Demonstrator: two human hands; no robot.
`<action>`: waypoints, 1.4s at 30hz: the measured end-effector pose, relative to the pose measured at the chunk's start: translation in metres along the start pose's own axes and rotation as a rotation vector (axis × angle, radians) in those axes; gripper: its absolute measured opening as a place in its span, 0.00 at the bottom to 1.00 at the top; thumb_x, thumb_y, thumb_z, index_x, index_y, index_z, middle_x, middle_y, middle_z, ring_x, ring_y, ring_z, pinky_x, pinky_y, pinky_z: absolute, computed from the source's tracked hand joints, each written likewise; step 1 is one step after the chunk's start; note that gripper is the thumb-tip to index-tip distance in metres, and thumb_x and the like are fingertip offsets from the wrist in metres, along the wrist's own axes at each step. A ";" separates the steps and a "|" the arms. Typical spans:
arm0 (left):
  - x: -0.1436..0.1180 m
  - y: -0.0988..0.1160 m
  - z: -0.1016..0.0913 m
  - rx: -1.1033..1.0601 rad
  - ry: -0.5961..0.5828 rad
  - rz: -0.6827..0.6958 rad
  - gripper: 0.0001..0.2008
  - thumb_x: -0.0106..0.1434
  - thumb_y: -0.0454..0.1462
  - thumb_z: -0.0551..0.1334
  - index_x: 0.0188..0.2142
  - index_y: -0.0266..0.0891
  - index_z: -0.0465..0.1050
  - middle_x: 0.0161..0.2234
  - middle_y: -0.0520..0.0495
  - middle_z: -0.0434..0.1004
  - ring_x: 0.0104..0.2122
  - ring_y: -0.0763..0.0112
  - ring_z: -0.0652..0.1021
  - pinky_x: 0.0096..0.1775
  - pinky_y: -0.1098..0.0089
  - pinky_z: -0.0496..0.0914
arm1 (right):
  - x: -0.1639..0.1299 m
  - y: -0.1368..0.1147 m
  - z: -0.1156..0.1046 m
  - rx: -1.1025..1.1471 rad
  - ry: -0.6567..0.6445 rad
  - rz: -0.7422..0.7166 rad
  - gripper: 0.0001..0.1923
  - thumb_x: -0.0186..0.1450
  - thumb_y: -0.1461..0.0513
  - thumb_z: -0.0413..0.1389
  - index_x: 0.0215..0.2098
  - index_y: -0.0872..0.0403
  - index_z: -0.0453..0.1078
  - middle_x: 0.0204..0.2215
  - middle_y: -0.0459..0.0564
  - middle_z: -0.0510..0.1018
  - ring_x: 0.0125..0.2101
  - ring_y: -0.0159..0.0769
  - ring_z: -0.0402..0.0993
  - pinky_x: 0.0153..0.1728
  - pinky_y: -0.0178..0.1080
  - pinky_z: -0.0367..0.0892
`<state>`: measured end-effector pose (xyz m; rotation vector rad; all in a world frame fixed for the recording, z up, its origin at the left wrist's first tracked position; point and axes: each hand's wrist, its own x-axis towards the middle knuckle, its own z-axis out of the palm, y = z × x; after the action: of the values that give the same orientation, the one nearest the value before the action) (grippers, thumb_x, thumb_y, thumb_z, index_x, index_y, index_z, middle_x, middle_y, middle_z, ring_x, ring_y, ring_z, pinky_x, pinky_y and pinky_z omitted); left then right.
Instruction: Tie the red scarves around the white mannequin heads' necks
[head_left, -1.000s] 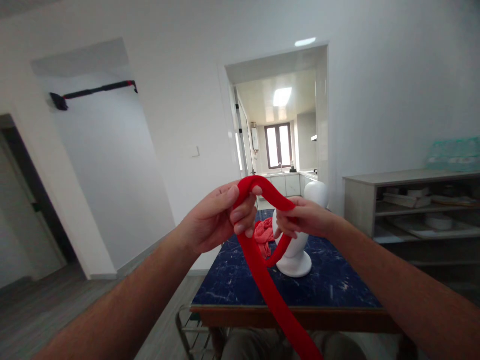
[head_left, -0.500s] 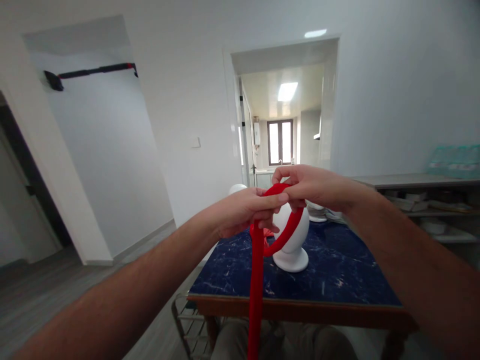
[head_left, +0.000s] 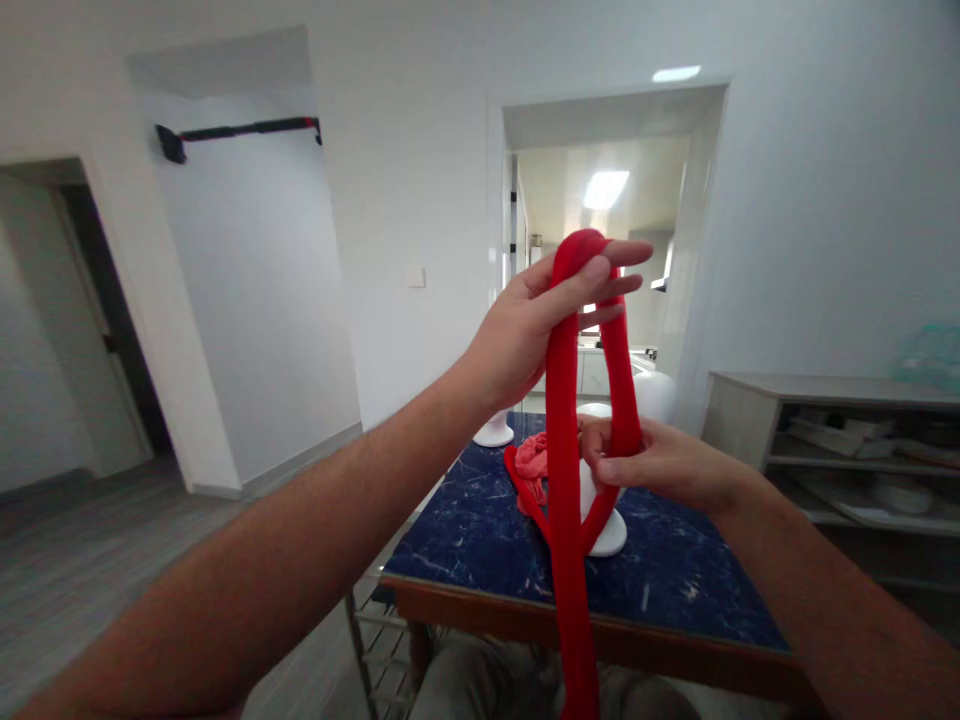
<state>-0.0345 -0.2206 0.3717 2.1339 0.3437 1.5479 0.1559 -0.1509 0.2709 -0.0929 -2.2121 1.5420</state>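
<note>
A long red cloth strip point(head_left: 564, 420), scarf-like, hangs in a loop in front of me. My left hand point(head_left: 536, 300) is raised, its thumb pressing the strip against the fingers at the top of the loop; the fingertips stick out to the right. Lower down, my right hand point(head_left: 667, 465) is closed round the right-hand strand. One end falls past the table edge toward my lap, while another length runs back onto the dark blue table point(head_left: 465, 540). Behind the strip stands a white rounded form on a base point(head_left: 609, 538), mostly hidden by cloth and hand.
Crumpled pink cloth point(head_left: 531, 455) lies on the table beside the red length. A second white base point(head_left: 493, 430) stands at the back left. To the right is a grey shelf unit point(head_left: 780, 400); a metal rack point(head_left: 375, 640) is below the table's left side.
My hands were together at the strip; now the left has risen with the loop's top and the right has moved down along one strand. The view has shifted slightly left.
</note>
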 end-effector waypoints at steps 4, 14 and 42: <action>0.008 -0.005 -0.004 0.361 -0.076 0.164 0.18 0.79 0.41 0.52 0.62 0.41 0.71 0.69 0.51 0.70 0.68 0.50 0.70 0.67 0.50 0.67 | 0.003 0.012 0.014 0.238 -0.010 -0.154 0.13 0.70 0.54 0.65 0.34 0.54 0.73 0.55 0.56 0.79 0.58 0.46 0.74 0.63 0.52 0.68; 0.012 -0.021 -0.014 0.471 0.034 0.302 0.23 0.79 0.50 0.51 0.66 0.46 0.67 0.68 0.50 0.70 0.69 0.48 0.68 0.64 0.51 0.70 | -0.029 0.033 0.007 0.560 -0.325 -0.329 0.22 0.77 0.51 0.54 0.28 0.54 0.61 0.31 0.44 0.73 0.16 0.21 0.64 0.47 0.49 0.80; 0.039 -0.032 -0.114 1.226 -0.031 0.468 0.29 0.73 0.55 0.56 0.70 0.58 0.64 0.77 0.67 0.46 0.78 0.52 0.41 0.74 0.39 0.25 | -0.127 -0.025 -0.090 0.327 -0.094 -0.170 0.22 0.81 0.54 0.47 0.29 0.53 0.59 0.26 0.39 0.71 0.12 0.18 0.51 0.34 0.38 0.82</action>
<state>-0.1263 -0.1491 0.4156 3.3322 1.0497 1.7605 0.3101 -0.1196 0.2789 0.2643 -1.9467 1.8157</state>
